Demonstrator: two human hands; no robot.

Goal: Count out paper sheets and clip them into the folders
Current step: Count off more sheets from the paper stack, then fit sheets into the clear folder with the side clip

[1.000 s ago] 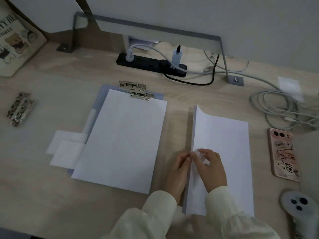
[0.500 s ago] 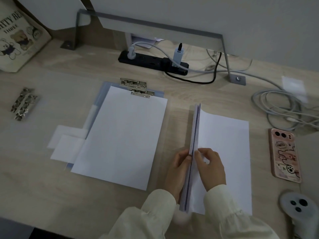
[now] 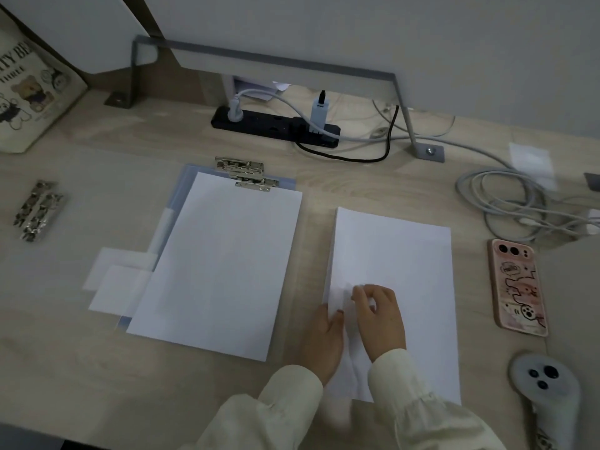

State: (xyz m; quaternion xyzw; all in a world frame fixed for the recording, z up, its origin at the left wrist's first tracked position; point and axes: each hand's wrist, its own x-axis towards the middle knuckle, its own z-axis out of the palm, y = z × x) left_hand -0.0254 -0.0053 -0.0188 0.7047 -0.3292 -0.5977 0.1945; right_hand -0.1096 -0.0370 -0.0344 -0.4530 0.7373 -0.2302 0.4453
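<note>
A stack of white paper sheets (image 3: 399,271) lies on the desk right of centre. My left hand (image 3: 319,342) holds the stack's left edge, thumb on top. My right hand (image 3: 378,316) rests on the stack with curled fingers pinching at that raised left edge. To the left lie pale blue folders (image 3: 181,193) covered by a white sheet (image 3: 220,264), with two silver clips (image 3: 248,175) at their top edge. More silver clips (image 3: 37,209) sit at the far left.
A pink phone (image 3: 518,287) and a grey controller (image 3: 545,388) lie at the right. Coiled cables (image 3: 509,206) and a black power strip (image 3: 276,125) sit at the back. Small white paper slips (image 3: 117,280) lie left of the folders. A printed bag (image 3: 29,89) leans far left.
The sheets lifted along the stack's left edge have dropped lower and lie nearly flat now. Both hands stay at that edge.
</note>
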